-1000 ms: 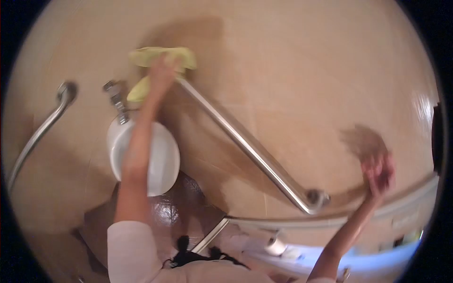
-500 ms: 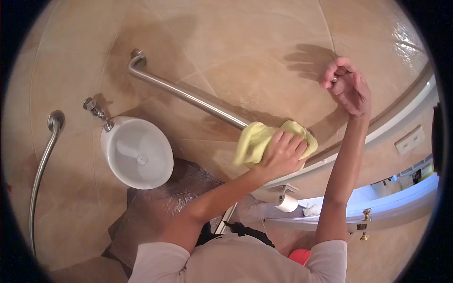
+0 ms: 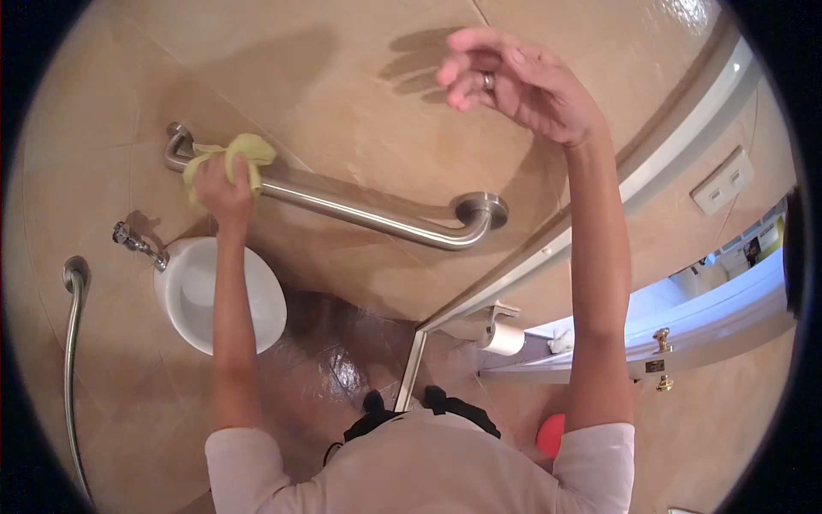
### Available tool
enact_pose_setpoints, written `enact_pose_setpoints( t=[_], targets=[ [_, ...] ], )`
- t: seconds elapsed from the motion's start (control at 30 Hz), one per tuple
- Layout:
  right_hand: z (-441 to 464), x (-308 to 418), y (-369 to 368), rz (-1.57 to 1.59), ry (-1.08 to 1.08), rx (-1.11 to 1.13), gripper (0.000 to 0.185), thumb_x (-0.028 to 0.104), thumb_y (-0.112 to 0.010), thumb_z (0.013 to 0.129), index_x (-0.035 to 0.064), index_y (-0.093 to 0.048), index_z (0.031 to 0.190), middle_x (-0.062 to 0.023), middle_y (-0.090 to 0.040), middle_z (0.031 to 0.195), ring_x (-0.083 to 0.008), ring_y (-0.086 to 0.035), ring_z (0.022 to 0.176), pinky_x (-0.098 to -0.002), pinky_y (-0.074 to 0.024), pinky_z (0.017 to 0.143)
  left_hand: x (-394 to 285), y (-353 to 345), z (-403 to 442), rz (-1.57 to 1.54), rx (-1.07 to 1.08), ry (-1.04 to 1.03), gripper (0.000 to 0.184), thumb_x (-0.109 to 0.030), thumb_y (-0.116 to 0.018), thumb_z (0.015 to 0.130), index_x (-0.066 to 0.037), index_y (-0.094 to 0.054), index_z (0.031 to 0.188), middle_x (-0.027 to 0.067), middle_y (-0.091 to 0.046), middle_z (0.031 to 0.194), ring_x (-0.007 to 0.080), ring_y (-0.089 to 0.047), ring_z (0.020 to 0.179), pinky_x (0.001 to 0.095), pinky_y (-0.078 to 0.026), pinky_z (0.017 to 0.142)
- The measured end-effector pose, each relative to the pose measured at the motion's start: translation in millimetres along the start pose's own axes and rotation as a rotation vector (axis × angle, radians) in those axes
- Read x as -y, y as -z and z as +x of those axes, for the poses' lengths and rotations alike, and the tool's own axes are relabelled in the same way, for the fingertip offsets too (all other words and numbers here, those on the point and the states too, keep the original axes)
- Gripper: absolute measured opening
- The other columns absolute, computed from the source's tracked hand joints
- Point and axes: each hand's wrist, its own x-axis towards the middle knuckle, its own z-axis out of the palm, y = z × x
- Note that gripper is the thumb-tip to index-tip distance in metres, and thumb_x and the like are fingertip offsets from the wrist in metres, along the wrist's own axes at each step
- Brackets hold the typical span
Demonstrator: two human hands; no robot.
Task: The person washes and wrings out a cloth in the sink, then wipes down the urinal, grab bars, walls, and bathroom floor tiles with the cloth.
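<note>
My left hand [image 3: 224, 187] is closed round a yellow cloth [image 3: 257, 151], which wraps the metal grab bar [image 3: 368, 218] near its upper left end. Below that hand, a white urinal [image 3: 184, 287] with a chrome flush valve [image 3: 137, 243] is partly hidden by my left forearm. My right hand [image 3: 518, 81] is raised near the tiled wall, fingers apart and slightly curled, with a ring on one finger and nothing in it. Its shadow falls on the tiles beside it.
A second grab bar [image 3: 70, 368] curves down at the far left. At the right are a toilet paper roll [image 3: 503, 338], a wall switch plate [image 3: 722, 181], a white door edge with brass knobs [image 3: 662, 340] and a red object [image 3: 550, 435] low down.
My left hand has slid the cloth from the bar's right end back to its left end. My right hand appears higher and further left, and the view has shifted.
</note>
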Motion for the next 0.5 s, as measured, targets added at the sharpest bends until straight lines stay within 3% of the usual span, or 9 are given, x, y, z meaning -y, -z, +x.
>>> enact_pose_setpoints(
  t=[0.03, 0.07, 0.13, 0.2, 0.23, 0.27, 0.37, 0.4, 0.5],
  targets=[
    [0, -1, 1, 0.028, 0.027, 0.034, 0.042, 0.026, -0.040, 0.096, -0.0027, -0.043, 0.126, -0.0176, -0.056, 0.114, -0.0212, -0.058, 0.098, -0.0288, -0.0461, 0.086, -20, -2, -4, 0.044, 0.060, 0.079, 0.025, -0.024, -0.062, 0.079, -0.002, -0.059, 0.088, 0.0156, -0.058, 0.081, 0.0364, -0.053, 0.075, 0.0448, -0.041, 0.070],
    [0, 0, 2, 0.005, 0.032, 0.043, 0.041, 0.027, -0.039, 0.096, -0.0016, -0.043, 0.126, -0.0170, -0.056, 0.115, -0.0212, -0.058, 0.100, -0.0298, -0.0457, 0.087, -53, -8, -8, -0.044, -0.009, -0.077, 0.024, -0.026, -0.063, 0.079, -0.002, -0.057, 0.082, 0.0145, -0.055, 0.076, 0.0345, -0.051, 0.073, 0.0448, -0.039, 0.068],
    [-7, 3, 4, -0.015, 0.010, 0.023, 0.045, 0.031, -0.041, 0.095, -0.0009, -0.042, 0.127, -0.0172, -0.054, 0.115, -0.0229, -0.056, 0.100, -0.0333, -0.0447, 0.088, -161, 9, -9, -0.318, 0.325, -0.048, 0.024, -0.023, -0.065, 0.072, -0.003, -0.059, 0.083, 0.0143, -0.057, 0.080, 0.0332, -0.053, 0.078, 0.0442, -0.041, 0.075],
    [-5, -2, 7, -0.024, 0.018, 0.022, 0.049, 0.035, -0.043, 0.093, 0.0002, -0.041, 0.129, -0.0168, -0.053, 0.114, -0.0246, -0.055, 0.099, -0.0368, -0.0432, 0.088, -233, -16, -45, -0.317, 0.224, -0.315, 0.026, -0.025, -0.064, 0.069, -0.005, -0.060, 0.085, 0.0146, -0.057, 0.087, 0.0329, -0.053, 0.084, 0.0485, -0.040, 0.074],
    [-4, -7, 9, -0.007, 0.040, 0.022, 0.050, 0.035, -0.044, 0.093, 0.0008, -0.041, 0.129, -0.0162, -0.053, 0.114, -0.0245, -0.054, 0.099, -0.0369, -0.0425, 0.089, -277, -8, -43, -0.238, 0.386, -0.228, 0.031, -0.030, -0.062, 0.068, -0.008, -0.060, 0.088, 0.0125, -0.056, 0.091, 0.0299, -0.053, 0.084, 0.0454, -0.040, 0.074],
    [7, -17, 3, 0.037, 0.027, 0.078, 0.050, 0.035, -0.044, 0.093, 0.0008, -0.041, 0.129, -0.0162, -0.053, 0.114, -0.0245, -0.054, 0.099, -0.0369, -0.0425, 0.089, -295, -5, -44, -0.271, 0.271, -0.091, 0.034, -0.032, -0.063, 0.065, -0.010, -0.061, 0.091, 0.0090, -0.055, 0.092, 0.0271, -0.053, 0.083, 0.0409, -0.041, 0.074],
    [-15, -1, 10, 0.025, 0.087, 0.046, 0.049, 0.031, -0.044, 0.093, -0.0021, -0.040, 0.129, -0.0189, -0.054, 0.114, -0.0249, -0.057, 0.099, -0.0345, -0.0441, 0.088, -273, -9, -60, -0.239, 0.091, -0.252, 0.036, -0.033, -0.064, 0.064, -0.011, -0.061, 0.092, 0.0069, -0.054, 0.094, 0.0266, -0.053, 0.081, 0.0392, -0.042, 0.072],
    [-14, -2, 10, 0.023, 0.062, 0.042, 0.048, 0.030, -0.044, 0.093, -0.0025, -0.040, 0.128, -0.0192, -0.054, 0.114, -0.0251, -0.057, 0.098, -0.0343, -0.0440, 0.088, -251, -6, -58, -0.279, -0.045, -0.327, 0.027, -0.023, -0.061, 0.064, -0.010, -0.060, 0.087, 0.0055, -0.056, 0.092, 0.0240, -0.053, 0.080, 0.0380, -0.041, 0.070],
    [-10, -3, 7, 0.016, 0.041, 0.042, 0.048, 0.030, -0.044, 0.093, -0.0030, -0.040, 0.128, -0.0196, -0.054, 0.113, -0.0250, -0.058, 0.096, -0.0339, -0.0441, 0.088, -155, -20, -60, -0.346, -0.071, -0.159, 0.040, -0.020, -0.064, 0.063, -0.006, -0.058, 0.099, 0.0131, -0.056, 0.102, 0.0321, -0.055, 0.085, 0.0466, -0.042, 0.072]
  ],
)
